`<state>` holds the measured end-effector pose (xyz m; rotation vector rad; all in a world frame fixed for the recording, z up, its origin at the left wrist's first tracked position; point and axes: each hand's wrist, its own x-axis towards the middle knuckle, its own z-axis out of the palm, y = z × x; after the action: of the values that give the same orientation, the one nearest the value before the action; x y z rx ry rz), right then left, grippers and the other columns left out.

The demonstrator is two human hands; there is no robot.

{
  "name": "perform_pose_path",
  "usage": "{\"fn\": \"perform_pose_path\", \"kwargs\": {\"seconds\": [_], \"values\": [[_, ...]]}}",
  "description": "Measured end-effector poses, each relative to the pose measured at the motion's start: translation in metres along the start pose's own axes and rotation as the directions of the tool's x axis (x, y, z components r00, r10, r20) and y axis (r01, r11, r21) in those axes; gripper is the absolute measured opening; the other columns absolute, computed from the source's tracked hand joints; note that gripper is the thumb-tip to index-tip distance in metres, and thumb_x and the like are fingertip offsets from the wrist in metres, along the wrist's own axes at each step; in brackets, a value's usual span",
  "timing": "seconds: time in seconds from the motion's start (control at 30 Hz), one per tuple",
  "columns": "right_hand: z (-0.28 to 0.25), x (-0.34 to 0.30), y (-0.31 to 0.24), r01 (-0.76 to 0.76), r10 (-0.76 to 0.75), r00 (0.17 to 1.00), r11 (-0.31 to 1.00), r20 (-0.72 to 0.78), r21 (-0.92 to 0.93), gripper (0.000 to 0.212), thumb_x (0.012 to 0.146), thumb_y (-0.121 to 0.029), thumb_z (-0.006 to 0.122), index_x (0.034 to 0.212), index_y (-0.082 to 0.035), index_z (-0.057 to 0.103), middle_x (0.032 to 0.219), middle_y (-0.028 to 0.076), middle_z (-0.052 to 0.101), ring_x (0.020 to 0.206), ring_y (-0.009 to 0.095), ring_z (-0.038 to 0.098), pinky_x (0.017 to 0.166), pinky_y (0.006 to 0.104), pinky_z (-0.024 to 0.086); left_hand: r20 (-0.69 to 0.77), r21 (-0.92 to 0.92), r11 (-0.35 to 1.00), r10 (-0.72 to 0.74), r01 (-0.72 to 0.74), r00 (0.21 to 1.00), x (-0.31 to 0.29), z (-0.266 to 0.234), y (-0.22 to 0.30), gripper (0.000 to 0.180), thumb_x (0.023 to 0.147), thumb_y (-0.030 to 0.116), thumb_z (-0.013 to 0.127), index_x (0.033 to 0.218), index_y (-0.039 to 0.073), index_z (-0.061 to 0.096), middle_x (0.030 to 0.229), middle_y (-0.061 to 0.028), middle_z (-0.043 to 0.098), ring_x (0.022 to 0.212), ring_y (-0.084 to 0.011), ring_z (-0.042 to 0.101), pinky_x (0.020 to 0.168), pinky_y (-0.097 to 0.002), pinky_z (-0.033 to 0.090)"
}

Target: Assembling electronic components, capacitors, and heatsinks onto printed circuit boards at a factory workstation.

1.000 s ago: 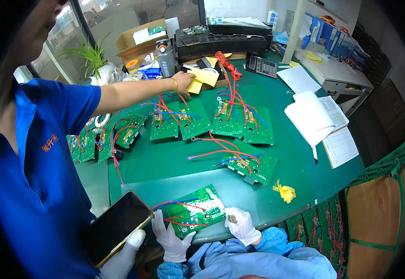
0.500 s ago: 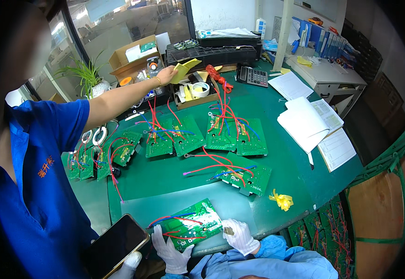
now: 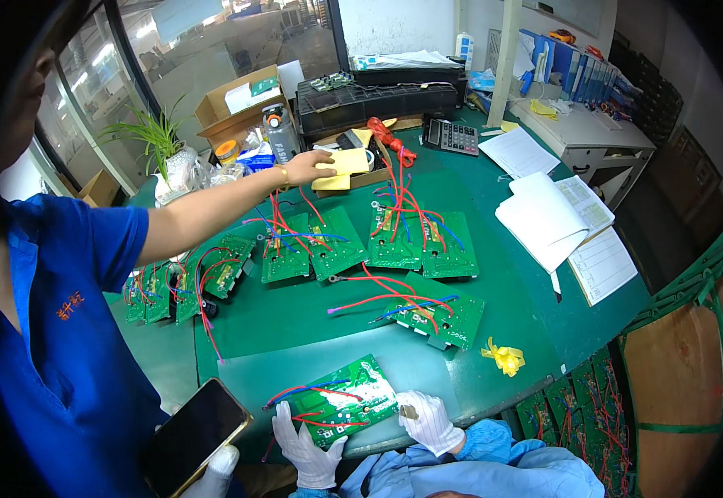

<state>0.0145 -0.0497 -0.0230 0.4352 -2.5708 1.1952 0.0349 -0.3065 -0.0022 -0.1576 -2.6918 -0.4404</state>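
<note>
A green circuit board [image 3: 353, 383] with red and blue wires lies in front of me on a translucent mat [image 3: 287, 358]. My left hand [image 3: 307, 452], in a white glove, grips its lower left edge, thumb and fingers around the corner. Against the board's right edge, my white-gloved right hand [image 3: 432, 423] is closed. A small brownish thing [image 3: 409, 411] shows at its fingertips; I cannot make out its kind. Farther off lies another wired circuit board [image 3: 440, 319], beside a yellow ribbon bow [image 3: 503, 357].
At left, a blue-shirted person's bare hand [image 3: 307, 168] holds yellow paper [image 3: 346, 162]. Another gloved hand [image 3: 216, 475] holds a phone [image 3: 195, 436]. More boards [image 3: 336, 245] stand behind. A calculator [image 3: 452, 135], an open notebook [image 3: 544, 220] and a bottle [image 3: 279, 133] are farther back.
The other person's bare hand has moved right and down with the yellow paper, baring the bottle. The phone has shifted slightly left. My hands and the board stay in place.
</note>
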Motion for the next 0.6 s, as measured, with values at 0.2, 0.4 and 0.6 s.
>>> {"fn": "perform_pose_path", "kwargs": {"seconds": [0.2,0.4,0.6], "values": [[-0.001,0.001,-0.005,-0.003,0.003,1.000,1.000,-0.009,-0.008,0.040,0.076,-0.013,0.074,0.114,-0.006,0.063,0.103,0.017,0.067,0.084,0.038,0.066,0.071,0.0454,0.053,-0.039,-0.006,1.000,0.018,-0.018,0.999,0.003,-0.003,0.002,0.093,0.086,0.079,0.050,0.123,-0.005,0.061,0.152,-0.0280,0.038,0.143,-0.0459,0.035,0.117,-0.0595,0.027],[-0.008,0.001,-0.008,-0.060,0.060,0.997,0.998,0.055,-0.008,0.038,0.078,-0.009,0.071,0.115,-0.005,0.064,0.101,0.016,0.069,0.083,0.035,0.068,0.070,0.0434,0.054,-0.059,-0.034,0.999,0.027,-0.029,0.998,0.001,0.003,0.000,0.091,0.085,0.078,0.053,0.123,-0.005,0.060,0.151,-0.0288,0.039,0.143,-0.0466,0.035,0.116,-0.0602,0.027],[-0.136,0.085,0.002,0.023,-0.029,0.994,0.998,-0.106,-0.062,0.025,0.091,-0.007,0.061,0.115,-0.005,0.068,0.093,0.012,0.072,0.063,0.019,0.068,0.063,0.0314,0.056,-0.080,0.003,0.998,0.058,-0.058,0.995,0.003,-0.002,0.001,0.086,0.083,0.074,0.060,0.117,-0.006,0.060,0.151,-0.0292,0.039,0.142,-0.0469,0.036,0.116,-0.0615,0.028]]}}
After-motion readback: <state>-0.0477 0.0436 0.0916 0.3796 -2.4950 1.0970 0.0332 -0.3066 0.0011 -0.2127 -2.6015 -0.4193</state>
